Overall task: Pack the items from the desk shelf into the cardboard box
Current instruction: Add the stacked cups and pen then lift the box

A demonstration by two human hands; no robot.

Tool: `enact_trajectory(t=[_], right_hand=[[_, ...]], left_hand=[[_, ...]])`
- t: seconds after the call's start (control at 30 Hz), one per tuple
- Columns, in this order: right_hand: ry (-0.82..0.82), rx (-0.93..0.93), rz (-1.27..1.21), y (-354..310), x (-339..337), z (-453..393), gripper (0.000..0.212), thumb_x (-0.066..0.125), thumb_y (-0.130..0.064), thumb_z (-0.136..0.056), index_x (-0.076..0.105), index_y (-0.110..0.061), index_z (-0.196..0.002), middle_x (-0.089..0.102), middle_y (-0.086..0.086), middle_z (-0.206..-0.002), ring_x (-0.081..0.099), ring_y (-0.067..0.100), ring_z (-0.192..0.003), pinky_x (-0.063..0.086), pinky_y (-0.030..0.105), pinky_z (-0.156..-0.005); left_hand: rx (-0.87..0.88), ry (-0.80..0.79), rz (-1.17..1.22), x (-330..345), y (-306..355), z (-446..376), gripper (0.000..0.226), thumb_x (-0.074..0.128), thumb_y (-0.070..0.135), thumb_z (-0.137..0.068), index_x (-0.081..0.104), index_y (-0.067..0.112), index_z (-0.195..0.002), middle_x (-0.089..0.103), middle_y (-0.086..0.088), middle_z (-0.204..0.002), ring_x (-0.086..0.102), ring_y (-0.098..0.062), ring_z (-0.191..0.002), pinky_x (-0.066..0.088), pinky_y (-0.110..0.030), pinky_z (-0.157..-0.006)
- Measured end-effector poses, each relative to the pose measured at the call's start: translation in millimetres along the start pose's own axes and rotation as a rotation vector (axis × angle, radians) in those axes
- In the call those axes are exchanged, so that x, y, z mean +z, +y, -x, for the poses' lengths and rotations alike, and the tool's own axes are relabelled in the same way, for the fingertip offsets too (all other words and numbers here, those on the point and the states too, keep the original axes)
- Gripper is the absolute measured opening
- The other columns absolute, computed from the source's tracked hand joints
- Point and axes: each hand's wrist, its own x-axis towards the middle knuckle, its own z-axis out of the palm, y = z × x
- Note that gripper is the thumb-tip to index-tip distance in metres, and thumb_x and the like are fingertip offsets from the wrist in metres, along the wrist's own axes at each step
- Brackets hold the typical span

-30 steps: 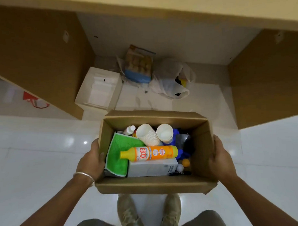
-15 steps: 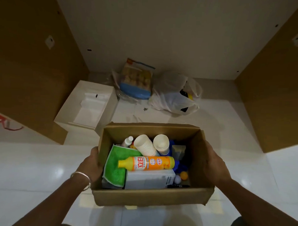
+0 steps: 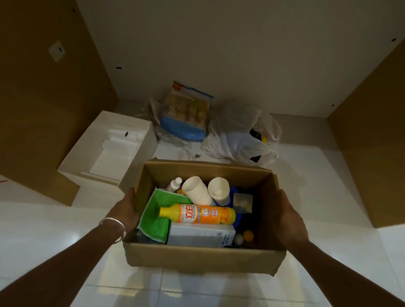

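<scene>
A person holds an open cardboard box [image 3: 202, 256] above a white tiled floor [image 3: 44, 239], one hand on each side wall. The left hand [image 3: 126, 210] presses its palm flat against the box's left wall; the right hand [image 3: 291, 220] presses the right wall, fingers hidden, so its grip cannot be told. Inside the box, an orange bottle [image 3: 198, 214] lies across a green cloth [image 3: 156, 217] and a white carton [image 3: 201, 234]. Behind the bottle stand stacked paper cups [image 3: 196, 190]. Beyond the box sit a white tray [image 3: 137, 155], a snack bag [image 3: 187, 113] and a plastic bag [image 3: 241, 136].
</scene>
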Motion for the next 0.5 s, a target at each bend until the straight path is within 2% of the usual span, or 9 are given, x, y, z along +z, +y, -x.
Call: enact_trajectory(t=[0.13,0.23,0.3,0.4,0.5], right_hand=[[0.006,-0.026,0.025,-5.9,-0.6,-13.6,0.060,0.032,-0.039,-0.101,0.007,-0.024,-0.153,0.038,0.009,-0.150,0.048,0.032,-0.126,0.040,0.041,-0.100],[-0.016,-0.002,0.067,-8.6,0.9,-26.8,0.065,0.036,-0.037,-0.101,0.002,-0.022,-0.154,0.030,0.010,-0.154,0.045,0.033,-0.129,0.038,0.042,-0.102],[0.003,-0.002,0.101,-10.8,0.8,-35.0,0.066,0.038,-0.033,-0.101,0.001,-0.022,-0.154,0.033,0.011,-0.152,0.047,0.034,-0.127,0.041,0.043,-0.100],[0.030,-0.052,0.101,-11.8,1.5,-45.3,0.069,0.043,-0.032,-0.099,0.004,-0.018,-0.154,0.038,0.013,-0.148,0.052,0.034,-0.121,0.043,0.042,-0.096],[0.043,-0.079,0.116,-13.1,2.5,-53.4,0.070,0.044,-0.031,-0.099,0.003,-0.016,-0.153,0.039,0.014,-0.147,0.054,0.034,-0.119,0.043,0.041,-0.094]], left_hand=[[0.027,0.032,-0.042,-1.1,6.4,-13.1,0.040,0.057,0.021,-0.087,0.041,0.025,-0.123,0.066,-0.013,-0.093,0.063,-0.034,-0.082,0.051,-0.044,-0.077],[0.046,0.049,-0.091,-0.5,10.2,-21.8,0.049,0.057,0.024,-0.089,0.034,0.026,-0.132,0.066,-0.017,-0.098,0.063,-0.036,-0.086,0.050,-0.043,-0.077],[0.050,0.069,-0.123,0.0,11.9,-27.1,0.054,0.057,0.024,-0.090,0.030,0.026,-0.137,0.065,-0.018,-0.100,0.063,-0.038,-0.088,0.048,-0.041,-0.077],[0.064,0.109,-0.091,2.0,11.2,-38.5,0.049,0.057,0.028,-0.088,0.033,0.034,-0.130,0.065,-0.015,-0.099,0.064,-0.036,-0.085,0.051,-0.049,-0.082],[0.062,0.114,-0.103,3.2,10.3,-44.7,0.048,0.058,0.029,-0.088,0.033,0.034,-0.129,0.064,-0.014,-0.101,0.064,-0.037,-0.087,0.050,-0.050,-0.083]])
